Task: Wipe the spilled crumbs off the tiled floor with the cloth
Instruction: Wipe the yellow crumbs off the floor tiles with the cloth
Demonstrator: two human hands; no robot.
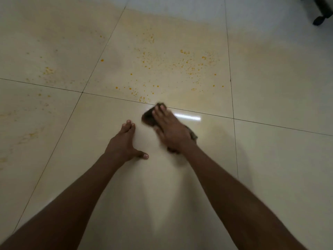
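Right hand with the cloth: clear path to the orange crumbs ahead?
Probably yes. The right hand presses the cloth just short of the nearest crumbs, only bare tile between; the left hand rests aside.

cloth (148, 117) mostly under blurred right hand (171, 129), dark castor (319, 20) edge-cropped

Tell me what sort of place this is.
Probably an indoor room in a home or office. Large glossy cream floor tiles with thin dark joints carry a bright strip-shaped light reflection, and what looks like a black wheeled chair base stands at the far right.
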